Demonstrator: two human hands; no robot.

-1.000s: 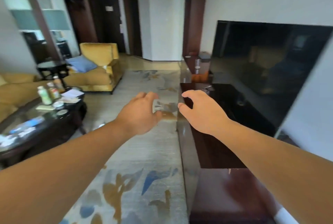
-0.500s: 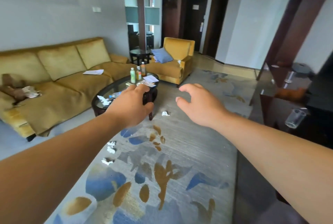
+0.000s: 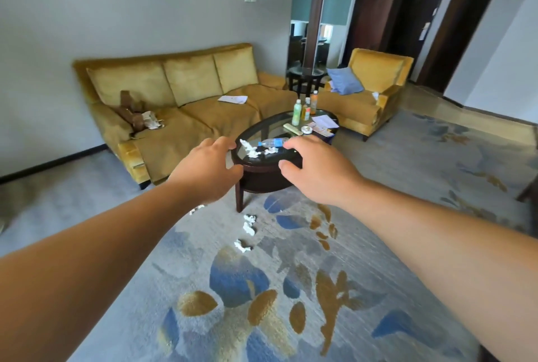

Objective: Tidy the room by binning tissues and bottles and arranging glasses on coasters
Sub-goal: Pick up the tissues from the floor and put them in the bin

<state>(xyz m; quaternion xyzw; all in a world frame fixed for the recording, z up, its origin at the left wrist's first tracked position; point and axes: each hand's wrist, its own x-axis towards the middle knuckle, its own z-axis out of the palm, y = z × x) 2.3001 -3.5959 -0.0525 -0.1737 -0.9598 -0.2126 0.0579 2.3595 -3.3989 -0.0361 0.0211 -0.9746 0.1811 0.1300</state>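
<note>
Coffee table (image 3: 262, 172) edge sits closer across open rug (image 3: 262, 289); left hand (image 3: 208, 171), right hand (image 3: 316, 171) empty, relaxed.

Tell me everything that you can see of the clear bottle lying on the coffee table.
The clear bottle looks like thin plastic, with a blue label; its left end is blue too, perhaps the cap. It lies on its side on the glass top of the coffee table, beside crumpled tissues. The right hand hides its right end; contact cannot be told.
</note>
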